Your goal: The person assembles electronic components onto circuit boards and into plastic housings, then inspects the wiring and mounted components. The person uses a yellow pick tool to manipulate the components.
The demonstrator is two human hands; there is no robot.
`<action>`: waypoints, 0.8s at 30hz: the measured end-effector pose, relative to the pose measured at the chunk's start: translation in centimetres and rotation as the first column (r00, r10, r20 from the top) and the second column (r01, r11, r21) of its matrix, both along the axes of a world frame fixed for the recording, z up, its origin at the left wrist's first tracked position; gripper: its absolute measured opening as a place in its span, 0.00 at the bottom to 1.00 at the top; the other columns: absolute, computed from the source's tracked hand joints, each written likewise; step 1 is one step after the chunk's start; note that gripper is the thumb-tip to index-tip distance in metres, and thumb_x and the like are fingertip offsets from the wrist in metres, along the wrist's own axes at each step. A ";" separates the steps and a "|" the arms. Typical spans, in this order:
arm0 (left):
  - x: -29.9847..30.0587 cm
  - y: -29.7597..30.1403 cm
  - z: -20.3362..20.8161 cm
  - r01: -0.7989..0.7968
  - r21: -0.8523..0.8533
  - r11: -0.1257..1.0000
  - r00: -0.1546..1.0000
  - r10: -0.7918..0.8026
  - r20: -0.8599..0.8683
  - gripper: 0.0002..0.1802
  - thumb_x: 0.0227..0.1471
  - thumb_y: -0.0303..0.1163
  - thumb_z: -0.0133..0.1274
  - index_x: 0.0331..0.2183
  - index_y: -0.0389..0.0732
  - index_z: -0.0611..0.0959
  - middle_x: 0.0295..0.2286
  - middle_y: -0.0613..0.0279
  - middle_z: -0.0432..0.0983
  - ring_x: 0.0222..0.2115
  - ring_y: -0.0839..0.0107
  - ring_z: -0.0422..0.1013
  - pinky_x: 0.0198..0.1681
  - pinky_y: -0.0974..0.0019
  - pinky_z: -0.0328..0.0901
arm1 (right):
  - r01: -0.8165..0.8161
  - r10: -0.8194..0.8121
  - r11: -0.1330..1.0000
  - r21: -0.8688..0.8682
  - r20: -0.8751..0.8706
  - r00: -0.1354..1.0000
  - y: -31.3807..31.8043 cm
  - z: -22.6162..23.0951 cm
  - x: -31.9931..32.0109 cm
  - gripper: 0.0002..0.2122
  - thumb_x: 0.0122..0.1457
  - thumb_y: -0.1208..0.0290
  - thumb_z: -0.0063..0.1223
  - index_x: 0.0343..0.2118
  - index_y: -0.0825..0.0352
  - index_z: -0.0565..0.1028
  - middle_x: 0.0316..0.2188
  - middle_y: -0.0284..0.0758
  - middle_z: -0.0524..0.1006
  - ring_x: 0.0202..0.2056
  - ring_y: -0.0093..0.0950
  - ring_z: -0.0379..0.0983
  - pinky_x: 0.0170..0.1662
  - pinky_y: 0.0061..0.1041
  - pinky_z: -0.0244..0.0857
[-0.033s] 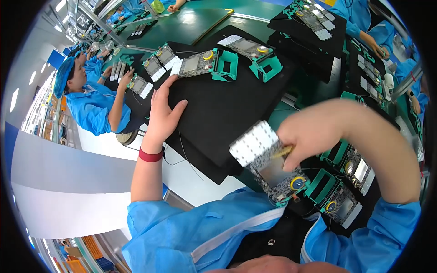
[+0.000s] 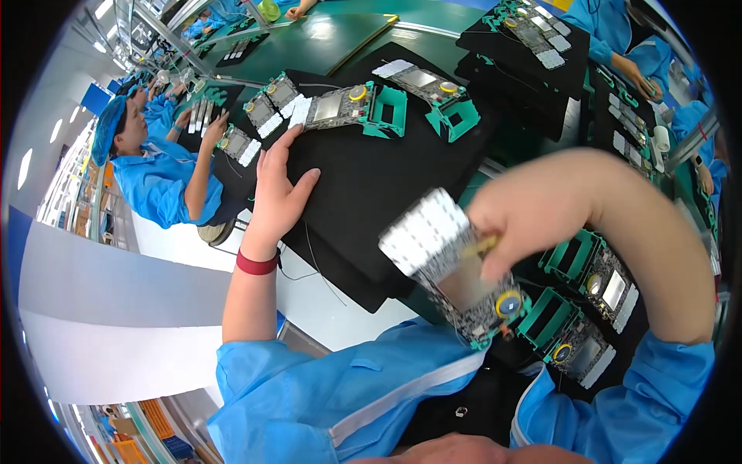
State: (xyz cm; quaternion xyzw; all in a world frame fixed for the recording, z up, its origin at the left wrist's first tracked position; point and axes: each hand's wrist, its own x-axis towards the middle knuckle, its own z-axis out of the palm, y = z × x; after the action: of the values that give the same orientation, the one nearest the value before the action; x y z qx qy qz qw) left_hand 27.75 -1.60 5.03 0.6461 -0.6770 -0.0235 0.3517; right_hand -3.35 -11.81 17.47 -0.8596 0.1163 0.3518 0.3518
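Note:
My right hand (image 2: 533,216) grips a circuit board (image 2: 464,290) by its side, fingers closed. The board is tilted in the air above my lap, with a white dotted panel at one end and a yellow-ringed round part at the other. A small yellowish piece shows by the thumb, too blurred to name. My left hand (image 2: 280,189) lies with thumb and fingers apart on a black mat (image 2: 379,201). Its fingertips reach the white end of a second circuit board (image 2: 338,107), which adjoins a green frame (image 2: 386,110).
Another circuit board (image 2: 421,80) with a green frame (image 2: 456,117) lies farther right on the mat. Smaller boards (image 2: 263,112) lie at its left. Framed boards (image 2: 572,348) stand beside my right arm. A co-worker (image 2: 166,182) handles boards at left; loose wires hang near my left wrist.
The held circuit board has shifted slightly up and left with my right hand. My left hand has barely moved.

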 end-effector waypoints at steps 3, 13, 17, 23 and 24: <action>0.0 -0.1 -0.9 0.007 -0.078 0.997 1.000 -0.008 -0.015 0.37 0.48 0.25 0.55 0.60 0.41 0.65 0.55 0.55 0.67 0.58 0.56 0.61 0.65 0.49 0.44 | 0.206 -0.186 0.978 -0.027 0.324 0.928 -1.8 -0.2 3.0 0.16 0.55 0.56 0.59 0.30 0.68 0.77 0.14 0.29 0.69 0.16 0.25 0.64 0.21 0.29 0.58; -1.0 0.2 -3.9 -0.266 -0.055 0.962 0.770 0.177 -0.613 0.26 0.57 0.33 0.50 0.55 0.34 0.69 0.42 0.53 0.74 0.38 0.72 0.71 0.46 0.70 0.64 | 0.755 -0.165 0.638 -0.152 0.931 0.326 -0.7 -9.2 10.9 0.24 0.53 0.58 0.63 0.49 0.62 0.68 0.34 0.44 0.80 0.38 0.46 0.77 0.41 0.42 0.70; -1.5 0.9 -5.0 -0.277 -0.097 0.956 0.694 0.129 -0.708 0.28 0.51 0.24 0.51 0.55 0.33 0.69 0.28 0.62 0.73 0.23 0.81 0.66 0.29 0.76 0.61 | 0.918 -0.366 0.396 0.009 0.919 0.149 -5.4 -10.4 2.1 0.19 0.55 0.61 0.59 0.47 0.66 0.72 0.36 0.46 0.79 0.41 0.46 0.76 0.43 0.42 0.70; -1.0 0.8 -6.1 -0.297 -0.149 0.943 0.629 0.076 -0.774 0.27 0.50 0.22 0.52 0.53 0.31 0.70 0.41 0.54 0.70 0.23 0.80 0.66 0.31 0.75 0.63 | 0.885 -0.995 -0.045 0.464 -0.103 0.003 -5.1 -16.1 -4.9 0.22 0.57 0.51 0.58 0.46 0.62 0.70 0.43 0.41 0.76 0.15 0.15 0.44 0.18 0.20 0.42; -1.2 0.9 -5.8 -0.292 -0.127 0.948 0.622 0.087 -0.779 0.27 0.50 0.22 0.52 0.53 0.31 0.70 0.44 0.52 0.69 0.26 0.79 0.68 0.33 0.75 0.64 | 0.853 -0.996 -0.052 0.519 -0.095 -0.004 -3.6 -15.6 -3.6 0.19 0.57 0.53 0.57 0.41 0.63 0.71 0.41 0.39 0.77 0.17 0.15 0.46 0.19 0.19 0.42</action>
State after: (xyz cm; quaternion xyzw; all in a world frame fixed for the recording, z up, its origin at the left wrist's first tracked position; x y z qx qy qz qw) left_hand 26.54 -0.71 -0.78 0.5958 -0.3899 -0.1741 0.6802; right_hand -6.92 -15.44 1.86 -0.4729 0.5366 -0.1182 0.6888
